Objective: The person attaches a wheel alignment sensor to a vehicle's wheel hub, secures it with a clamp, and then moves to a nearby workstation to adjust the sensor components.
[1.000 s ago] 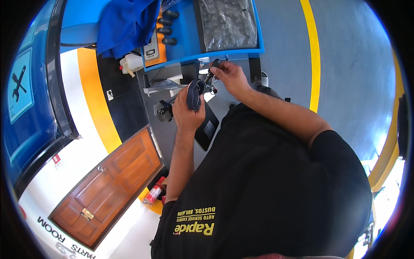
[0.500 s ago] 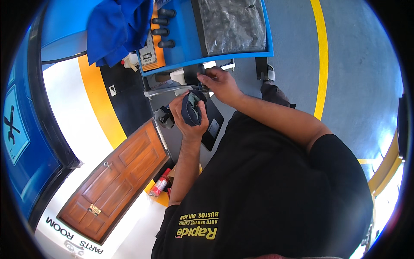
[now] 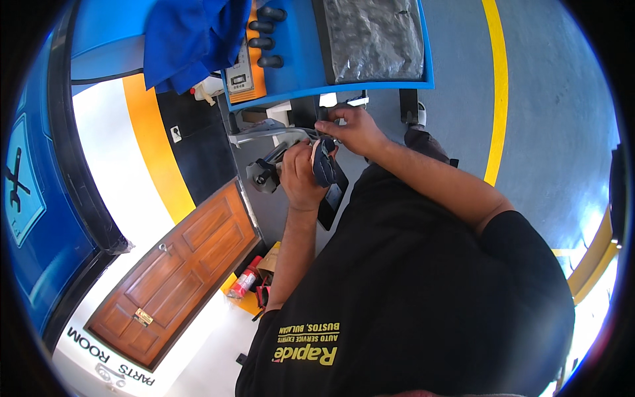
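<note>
My left hand (image 3: 301,178) is closed round a folded dark cloth (image 3: 324,163), which sticks out past the thumb side. My right hand (image 3: 357,129) is just beyond it to the right, thumb and fingers drawn together beside a short black post (image 3: 322,114) under the tray's near edge. Whatever lies between those fingertips is too small to make out. Left of my left hand is a grey metal part with a dark centre (image 3: 263,176), joined to a curved grey bar (image 3: 264,134). A flat black panel (image 3: 334,198) shows below the cloth.
Ahead is a blue tray (image 3: 297,79) with black knobs (image 3: 270,61), an orange control panel (image 3: 239,78) and a plastic-covered dark pad (image 3: 374,40). Blue cloth (image 3: 188,46) hangs at its left. A wooden door (image 3: 175,264) and red extinguisher (image 3: 245,281) are left; a yellow floor line (image 3: 499,92) runs right.
My left hand has turned and brought the cloth right, closer to my right hand; its greenish inside no longer faces up. My right hand stays by the post. The whole view has shifted slightly.
</note>
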Motion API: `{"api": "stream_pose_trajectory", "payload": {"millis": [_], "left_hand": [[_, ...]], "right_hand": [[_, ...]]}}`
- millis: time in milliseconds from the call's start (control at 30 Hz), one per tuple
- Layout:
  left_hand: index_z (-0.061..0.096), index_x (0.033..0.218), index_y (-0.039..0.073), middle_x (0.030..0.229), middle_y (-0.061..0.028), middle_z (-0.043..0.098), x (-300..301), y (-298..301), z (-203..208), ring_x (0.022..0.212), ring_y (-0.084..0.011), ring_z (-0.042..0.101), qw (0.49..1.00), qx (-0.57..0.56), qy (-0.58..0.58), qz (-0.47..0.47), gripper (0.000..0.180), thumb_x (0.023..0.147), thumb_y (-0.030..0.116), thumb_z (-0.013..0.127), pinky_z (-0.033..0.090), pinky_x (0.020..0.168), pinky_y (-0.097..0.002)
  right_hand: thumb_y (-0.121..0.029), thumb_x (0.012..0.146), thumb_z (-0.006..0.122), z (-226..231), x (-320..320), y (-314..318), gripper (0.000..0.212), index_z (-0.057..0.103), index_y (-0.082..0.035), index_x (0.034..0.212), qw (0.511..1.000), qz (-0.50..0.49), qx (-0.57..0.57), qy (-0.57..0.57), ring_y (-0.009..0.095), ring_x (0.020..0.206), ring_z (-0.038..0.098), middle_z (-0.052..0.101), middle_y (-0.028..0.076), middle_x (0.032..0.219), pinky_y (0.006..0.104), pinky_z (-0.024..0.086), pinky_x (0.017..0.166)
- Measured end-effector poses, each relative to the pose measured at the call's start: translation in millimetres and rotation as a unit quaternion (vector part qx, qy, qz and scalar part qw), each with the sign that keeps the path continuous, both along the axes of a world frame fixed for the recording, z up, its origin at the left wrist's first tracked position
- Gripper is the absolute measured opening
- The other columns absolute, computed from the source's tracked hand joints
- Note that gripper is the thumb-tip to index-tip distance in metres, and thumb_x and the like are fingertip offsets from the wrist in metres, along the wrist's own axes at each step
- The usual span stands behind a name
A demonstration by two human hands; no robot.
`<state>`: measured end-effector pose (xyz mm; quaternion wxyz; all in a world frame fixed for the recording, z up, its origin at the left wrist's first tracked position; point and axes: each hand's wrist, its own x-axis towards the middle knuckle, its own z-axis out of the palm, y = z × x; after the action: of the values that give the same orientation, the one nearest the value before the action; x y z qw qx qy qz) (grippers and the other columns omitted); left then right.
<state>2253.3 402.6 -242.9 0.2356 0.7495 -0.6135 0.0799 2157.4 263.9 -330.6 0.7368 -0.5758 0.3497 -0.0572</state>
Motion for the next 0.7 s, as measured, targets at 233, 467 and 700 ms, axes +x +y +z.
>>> {"api": "stream_pose_trajectory", "payload": {"millis": [233, 467, 700], "left_hand": [[0.061, 0.115, 0.003, 0.108, -0.0133, 0.065, -0.7, -2.6, -0.1, 0.095, -0.0342, 0.071, 1.0, -0.015, 0.0, -0.002, 0.046, 0.082, 0.015, 0.09, 0.06, 0.082, -0.0422], [0.059, 0.126, 0.004, 0.115, -0.016, 0.066, -18.1, 9.0, 33.5, 0.102, -0.0351, 0.069, 0.997, -0.01, 0.078, -0.026, 0.053, 0.08, 0.005, 0.086, 0.058, 0.09, -0.0439], [0.064, 0.12, 0.006, 0.116, -0.0123, 0.066, -18.2, 76.4, 86.4, 0.101, -0.0299, 0.071, 0.98, -0.174, 0.096, 0.029, 0.039, 0.087, 0.015, 0.083, 0.06, 0.087, -0.0424]], "right_hand": [[-0.044, 0.1, 0.072, -4.5, -2.5, 2.5, 0.043, 0.074, -0.006, 0.119, 0.992, -0.025, 0.108, -0.068, 0.018, 0.104, 0.065, 0.071, 0.004, 0.113, 0.0363, 0.049, 0.095], [-0.039, 0.108, 0.055, -5.9, -18.2, -7.0, 0.044, 0.064, -0.01, 0.14, 0.97, -0.007, 0.201, -0.139, 0.018, 0.127, 0.059, 0.068, 0.004, 0.131, 0.0385, 0.042, 0.106], [-0.032, 0.109, 0.059, 0.7, -23.8, 13.8, 0.033, 0.065, -0.01, 0.133, 0.988, -0.088, 0.114, -0.061, 0.017, 0.117, 0.065, 0.071, 0.004, 0.129, 0.0355, 0.048, 0.097]]}}
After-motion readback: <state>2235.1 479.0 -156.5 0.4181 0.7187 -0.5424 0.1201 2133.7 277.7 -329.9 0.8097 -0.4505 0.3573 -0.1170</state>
